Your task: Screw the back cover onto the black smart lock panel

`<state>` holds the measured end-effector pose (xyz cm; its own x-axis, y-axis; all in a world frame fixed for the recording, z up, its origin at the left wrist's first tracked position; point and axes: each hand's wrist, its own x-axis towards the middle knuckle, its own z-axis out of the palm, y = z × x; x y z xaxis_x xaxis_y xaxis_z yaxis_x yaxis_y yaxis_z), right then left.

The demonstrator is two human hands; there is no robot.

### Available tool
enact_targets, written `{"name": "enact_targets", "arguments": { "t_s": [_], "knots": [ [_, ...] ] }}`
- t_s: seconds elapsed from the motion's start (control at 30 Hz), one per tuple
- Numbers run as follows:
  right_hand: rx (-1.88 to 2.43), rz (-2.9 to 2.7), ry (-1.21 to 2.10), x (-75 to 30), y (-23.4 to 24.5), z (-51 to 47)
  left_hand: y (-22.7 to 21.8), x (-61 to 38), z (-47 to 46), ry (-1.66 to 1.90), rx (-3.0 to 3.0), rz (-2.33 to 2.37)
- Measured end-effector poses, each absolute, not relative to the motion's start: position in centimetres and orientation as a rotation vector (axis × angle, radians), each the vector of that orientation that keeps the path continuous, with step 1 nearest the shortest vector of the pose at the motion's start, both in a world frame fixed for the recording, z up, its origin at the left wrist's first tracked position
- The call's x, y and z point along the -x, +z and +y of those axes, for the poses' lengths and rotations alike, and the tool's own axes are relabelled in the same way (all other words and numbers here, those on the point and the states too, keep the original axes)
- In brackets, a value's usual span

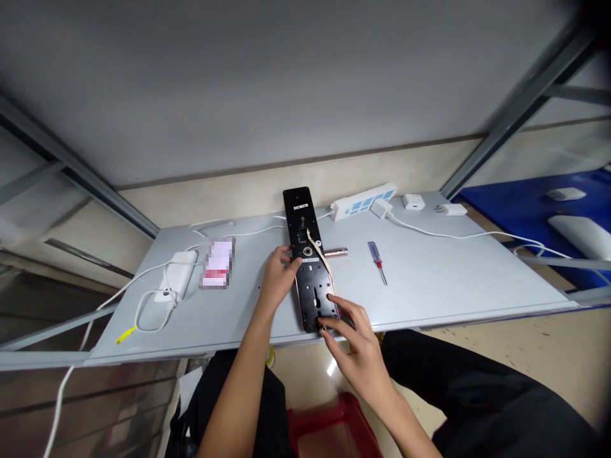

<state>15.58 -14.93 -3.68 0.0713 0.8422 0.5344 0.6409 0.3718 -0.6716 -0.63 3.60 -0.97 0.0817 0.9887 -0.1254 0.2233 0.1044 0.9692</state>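
Right of the black panel: one screwdriver, one power strip; left: one phone. Left hand grips the panel; right hand has a narrow grip, contents unclear.

Phone left of black panel: screen pixelated. Red plastic item below panel: cut off at bottom. Panel's top label: unreadable.
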Motion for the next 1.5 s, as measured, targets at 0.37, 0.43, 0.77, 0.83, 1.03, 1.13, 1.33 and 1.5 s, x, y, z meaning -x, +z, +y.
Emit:
{"name": "enact_targets", "arguments": {
  "t_s": [0.37, 0.43, 0.77, 0.83, 1.03, 1.13, 1.33, 1.5],
  "knots": [
    [1.551, -1.182, 0.759, -18.6, -3.9, -11.3, -0.7, -0.1, 3.2, 0.888, -1.229, 1.203],
    [1.548, -1.147, 0.841, -18.8, -3.8, -10.6, -0.5, -0.3, 3.2, 0.883, -1.201, 1.179],
    [1.673, -1.358, 0.723, -20.0, -2.8, -9.3, 0.0, -0.3, 2.9, 0.886, -1.173, 1.176],
    [1.749, -1.419, 0.556, -20.1, -2.9, -9.2, 0.4, 0.0, 2.9, 0.852, -1.158, 1.159],
    [1.65, -1.284, 0.696, -19.8, -2.2, -8.2, 1.5, 0.9, 2.9, 0.707, -1.169, 1.102],
    [1.549, -1.221, 0.914, -19.3, -1.7, -7.8, 1.5, 0.9, 2.8, 0.73, -1.183, 1.095],
    [1.618, -1.33, 0.721, -19.7, -1.3, -7.1, 1.6, 1.0, 2.9, 0.707, -1.152, 1.094],
    [1.712, -1.467, 0.356, -21.2, -1.5, -6.6, 1.4, 1.0, 2.8, 0.7, -1.168, 1.07]
  ]
}}
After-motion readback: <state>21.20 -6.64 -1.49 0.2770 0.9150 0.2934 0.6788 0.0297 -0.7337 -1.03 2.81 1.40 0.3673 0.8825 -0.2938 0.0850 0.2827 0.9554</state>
